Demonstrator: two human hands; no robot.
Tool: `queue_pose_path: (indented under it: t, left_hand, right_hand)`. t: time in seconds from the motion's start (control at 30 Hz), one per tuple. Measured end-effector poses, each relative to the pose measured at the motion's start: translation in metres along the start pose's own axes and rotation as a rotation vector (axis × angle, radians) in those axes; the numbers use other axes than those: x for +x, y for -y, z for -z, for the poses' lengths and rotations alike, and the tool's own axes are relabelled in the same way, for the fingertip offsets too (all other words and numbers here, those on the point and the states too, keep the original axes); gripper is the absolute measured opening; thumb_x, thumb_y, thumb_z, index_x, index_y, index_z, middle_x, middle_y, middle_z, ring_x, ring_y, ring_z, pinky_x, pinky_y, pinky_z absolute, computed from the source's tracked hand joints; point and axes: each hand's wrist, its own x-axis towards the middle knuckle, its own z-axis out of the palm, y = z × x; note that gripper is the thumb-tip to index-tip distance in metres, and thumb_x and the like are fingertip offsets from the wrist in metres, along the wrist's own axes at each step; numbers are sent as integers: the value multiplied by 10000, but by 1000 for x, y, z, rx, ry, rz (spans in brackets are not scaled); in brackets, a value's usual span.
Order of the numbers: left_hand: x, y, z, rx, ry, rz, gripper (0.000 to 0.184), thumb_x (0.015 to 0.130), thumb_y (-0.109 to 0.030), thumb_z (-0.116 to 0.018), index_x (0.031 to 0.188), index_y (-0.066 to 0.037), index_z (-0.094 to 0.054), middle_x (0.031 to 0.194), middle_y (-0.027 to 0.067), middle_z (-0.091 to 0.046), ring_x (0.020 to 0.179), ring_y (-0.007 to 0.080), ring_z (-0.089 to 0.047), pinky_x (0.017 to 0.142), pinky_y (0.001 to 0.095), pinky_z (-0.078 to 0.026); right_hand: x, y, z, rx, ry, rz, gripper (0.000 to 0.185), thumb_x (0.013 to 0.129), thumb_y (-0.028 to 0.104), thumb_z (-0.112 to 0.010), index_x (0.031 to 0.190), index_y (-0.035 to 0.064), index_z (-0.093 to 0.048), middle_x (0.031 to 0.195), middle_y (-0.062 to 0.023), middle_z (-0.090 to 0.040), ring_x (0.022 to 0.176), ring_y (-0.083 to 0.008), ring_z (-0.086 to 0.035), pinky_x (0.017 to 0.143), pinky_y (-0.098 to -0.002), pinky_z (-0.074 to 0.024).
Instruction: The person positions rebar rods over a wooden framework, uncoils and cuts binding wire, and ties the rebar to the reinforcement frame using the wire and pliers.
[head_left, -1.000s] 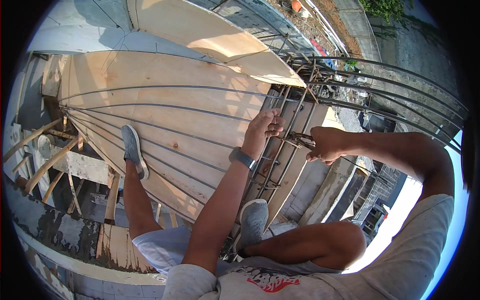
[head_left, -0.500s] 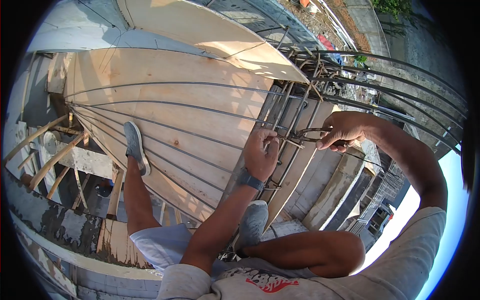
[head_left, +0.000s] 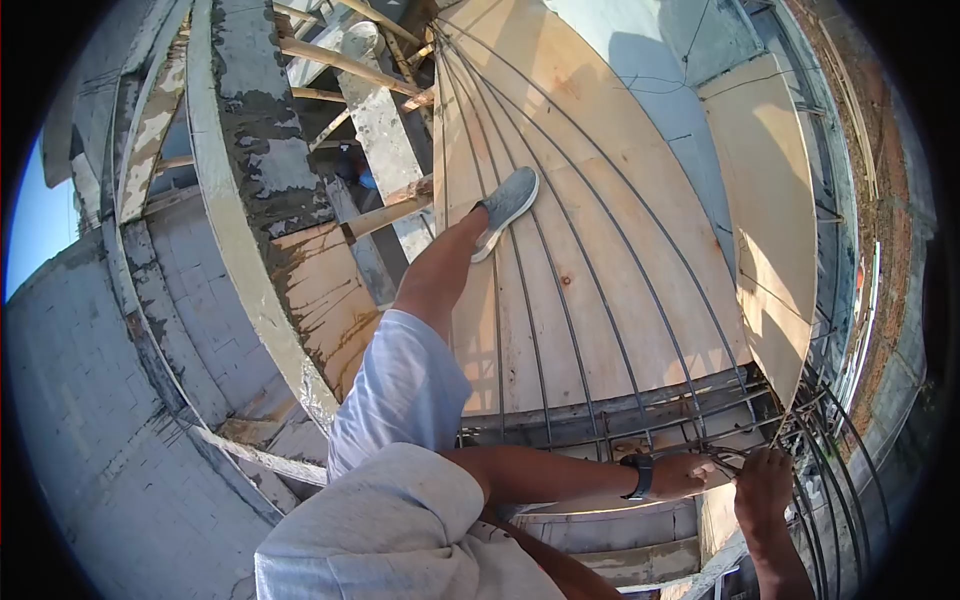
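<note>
My left hand point(head_left: 680, 476), with a dark watch on its wrist, is at the lower right beside the crossing steel bars point(head_left: 700, 425). Its fingers are curled together, and what they hold is too small to make out. Just right of it, my right hand point(head_left: 764, 484) is closed around the handles of metal pincers point(head_left: 728, 458), whose jaws lie between the two hands near the bars. Long thin rods point(head_left: 570, 290) fan out over a plywood sheet point(head_left: 620, 330).
My shoe point(head_left: 512, 205) rests on the plywood among the rods. Left of it, wooden poles point(head_left: 345, 65) cross an opening beside a mortar-stained beam point(head_left: 265, 150). Bent bars point(head_left: 835, 480) project at the lower right. A curved plywood panel point(head_left: 765, 200) stands at the right.
The view has turned strongly, putting both hands at the lower right. My left hand's fingers, spread earlier, are curled in, and the hands are closer together. My right hand still holds the pincers.
</note>
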Motion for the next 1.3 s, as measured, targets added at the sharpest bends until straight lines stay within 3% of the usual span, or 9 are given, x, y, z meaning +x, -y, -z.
queue_pose_path:
  t: [0.07, 0.33, 0.57, 0.63, 0.87, 0.97, 1.1, 1.13, 1.3]
  left_hand:
    - [4, 10, 2, 114, -84, -137, 321, 882, -143, -516, 1132, 37, -607, 1087, 209, -671, 1034, 300, -651, 898, 393, -504]
    - [5, -15, 28, -99, -123, -114, 192, 886, -119, -546, 1021, 10, -589, 866, 126, -666, 804, 220, -666, 756, 360, -521]
    - [-4, -22, 58, -110, -176, -163, 179, 889, -127, -559, 1008, 2, -593, 860, 127, -671, 777, 215, -668, 731, 359, -524]
    - [-4, -15, 69, 38, -229, -172, 212, 886, -157, -572, 1023, 2, -600, 866, 127, -674, 803, 234, -671, 750, 373, -523]
    - [-17, -15, 88, 274, -253, -69, 482, 874, -357, -668, 1178, 6, -576, 1102, 182, -623, 1078, 307, -608, 927, 418, -482]
    - [-12, 3, 68, 243, -262, -174, 683, 834, -427, -714, 1314, 7, -495, 1190, 202, -577, 1137, 340, -571, 973, 446, -457]
    - [-18, 5, 57, 468, -146, -129, 871, 786, -431, -764, 1430, 6, -373, 1248, 210, -556, 1143, 375, -564, 990, 480, -438]
    - [-12, 27, 46, 512, -326, -293, 796, 825, -348, -739, 1445, -19, -362, 1108, 214, -623, 989, 379, -629, 881, 485, -489]
    - [-11, 24, 47, 385, -184, -70, 682, 918, -210, -626, 1506, -114, -294, 824, 187, -659, 734, 364, -651, 665, 497, -484]
  right_hand:
    - [-4, -1, 1, -85, 123, 63, 204, 769, 190, -635, 868, 12, -626, 847, -132, -580, 819, -285, -574, 779, -427, -450]
    - [6, -19, -14, 57, 286, 158, 425, 862, 454, -651, 873, 30, -681, 791, -117, -653, 723, -275, -660, 624, -390, -496]
    - [27, -19, 27, 172, 626, 106, 365, 910, 410, -599, 836, 69, -705, 718, -129, -659, 721, -313, -696, 643, -446, -542]
    - [21, -25, 32, 304, 499, 202, 508, 957, 425, -530, 702, 13, -682, 705, -193, -664, 710, -360, -691, 658, -453, -549]
    - [24, -39, -6, 299, 646, 257, 241, 948, 298, -514, 959, 175, -721, 691, -153, -651, 705, -359, -686, 663, -480, -547]
    - [32, -33, 18, 283, 661, 97, 300, 952, 303, -510, 884, 90, -711, 673, -153, -667, 709, -341, -696, 655, -469, -551]
    - [29, -23, 10, 228, 254, 137, 285, 893, 336, -579, 770, 90, -652, 664, -100, -679, 622, -299, -689, 576, -439, -530]
    - [32, -23, 10, 228, 247, 123, 233, 861, 321, -616, 767, 111, -651, 640, -86, -668, 612, -274, -686, 560, -416, -534]
    - [63, -27, 39, 94, 645, 277, 200, 936, 279, -537, 920, 146, -685, 805, -95, -694, 801, -269, -720, 629, -425, -557]
